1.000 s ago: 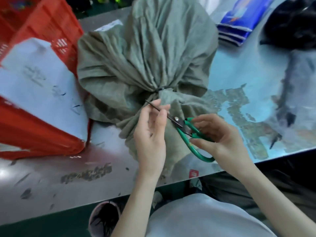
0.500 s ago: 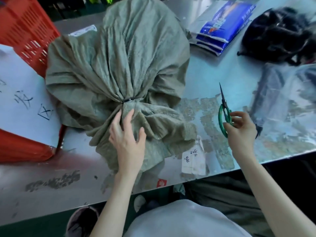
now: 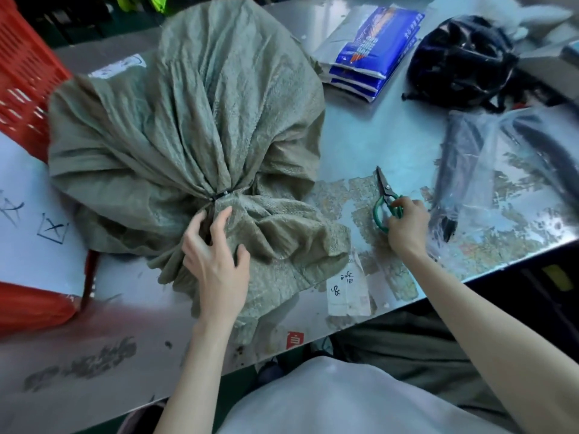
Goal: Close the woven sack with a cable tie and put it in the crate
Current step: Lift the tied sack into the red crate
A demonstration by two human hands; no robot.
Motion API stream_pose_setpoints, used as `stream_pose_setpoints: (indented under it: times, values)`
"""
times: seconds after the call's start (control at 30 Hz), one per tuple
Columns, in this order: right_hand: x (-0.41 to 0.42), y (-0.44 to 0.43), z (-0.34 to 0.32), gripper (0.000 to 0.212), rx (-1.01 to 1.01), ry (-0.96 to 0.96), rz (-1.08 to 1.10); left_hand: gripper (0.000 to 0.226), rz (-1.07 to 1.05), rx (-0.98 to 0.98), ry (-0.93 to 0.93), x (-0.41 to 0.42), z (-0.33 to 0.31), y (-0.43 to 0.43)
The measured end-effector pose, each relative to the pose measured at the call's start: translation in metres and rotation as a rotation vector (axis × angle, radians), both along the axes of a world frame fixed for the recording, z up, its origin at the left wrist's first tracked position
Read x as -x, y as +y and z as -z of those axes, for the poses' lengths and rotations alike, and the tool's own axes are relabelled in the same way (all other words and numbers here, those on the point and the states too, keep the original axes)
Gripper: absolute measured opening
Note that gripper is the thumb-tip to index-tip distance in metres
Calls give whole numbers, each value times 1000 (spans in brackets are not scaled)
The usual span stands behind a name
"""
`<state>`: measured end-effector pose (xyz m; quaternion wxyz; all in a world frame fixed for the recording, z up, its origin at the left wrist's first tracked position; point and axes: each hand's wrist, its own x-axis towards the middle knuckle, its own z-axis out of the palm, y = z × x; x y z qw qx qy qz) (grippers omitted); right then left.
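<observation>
A grey-green woven sack (image 3: 188,120) lies full on the metal table (image 3: 360,145), its neck cinched by a black cable tie (image 3: 221,194). My left hand (image 3: 216,261) grips the gathered fabric just below the tie. My right hand (image 3: 407,223) holds the green-handled scissors (image 3: 387,202) low against the table to the right of the sack, blades closed and pointing away from me. The red crate (image 3: 25,79) stands at the left, with a white hand-marked sheet (image 3: 34,220) across it.
Blue-and-white packets (image 3: 372,57) lie stacked behind the sack at the right. A black bundle (image 3: 463,61) and a clear plastic bag with dark items (image 3: 501,170) fill the far right. A small paper label (image 3: 346,289) lies near the table's front edge.
My right hand took the scissors away from the sack's neck and lowered them to the table at the right. My left hand moved from the tie's tail to gripping the gathered fabric.
</observation>
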<state>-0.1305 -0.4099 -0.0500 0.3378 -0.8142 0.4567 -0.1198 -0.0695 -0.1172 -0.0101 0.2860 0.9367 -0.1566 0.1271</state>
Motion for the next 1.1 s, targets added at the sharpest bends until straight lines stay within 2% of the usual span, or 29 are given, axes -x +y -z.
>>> stream_pose_setpoints:
  times: [0.17, 0.3, 0.53, 0.7, 0.9, 1.0, 1.1]
  values:
    - [-6, 15, 5, 26, -38, 11, -44, 63, 25, -26, -8, -3, 2, 7]
    - [-8, 30, -1, 31, -37, -28, -48, 63, 36, 77, -23, -7, -1, 12]
    - [-30, 56, -33, 35, -38, -220, -105, 72, -41, 48, 39, -17, -3, 18]
    - [-53, 77, -64, 39, -74, -383, -190, 55, -2, 94, 124, -21, -10, 18]
    - [-90, 88, -82, 64, -236, -423, -295, 39, 19, 266, 173, -36, -30, 31]
    - [-110, 85, -82, 82, -317, -438, -297, 47, -37, 373, 238, -45, -36, 45]
    - [-131, 80, -80, 94, -359, -476, -281, 58, -3, 473, 300, -53, -36, 63]
